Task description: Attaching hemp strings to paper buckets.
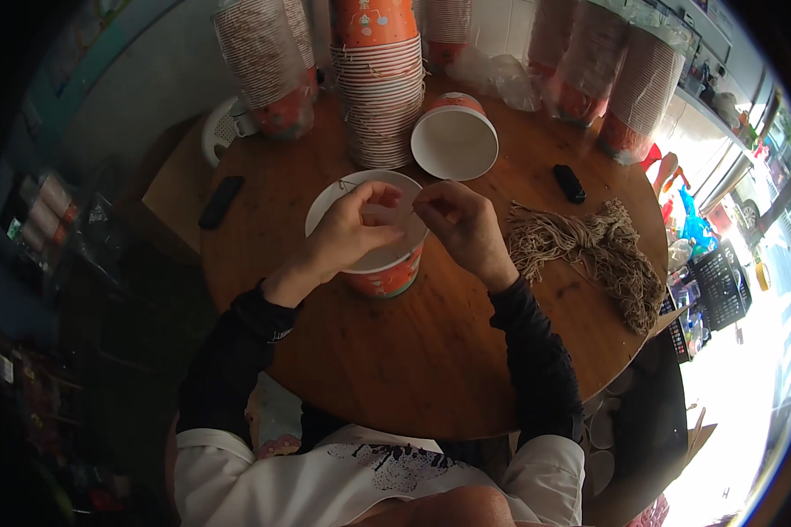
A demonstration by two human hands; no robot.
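A white-lined paper bucket [385, 279] with an orange and green printed outside stands upright in front of me, its mouth facing up. Over its mouth, my left hand [353, 227] has its fingers curled in and its thumb stretched out below them; what the fingers hold, if anything, is too small to make out. My right hand [468, 230] is beside it at the right rim, thumb and forefinger pinched together on something too fine to name. A thin dark string loop [346, 184] shows at the bucket's far left rim. The fingertips of the two hands nearly meet.
Behind the bucket rises a tall nested bucket stack [378, 97], with a single tipped bucket [455, 142] beside it. More plastic-wrapped stacks [642, 88] stand behind. A bundle of brown strings [589, 250] lies right, near a black object [569, 184]. Another dark object [221, 202] lies left on the round wooden table [360, 369].
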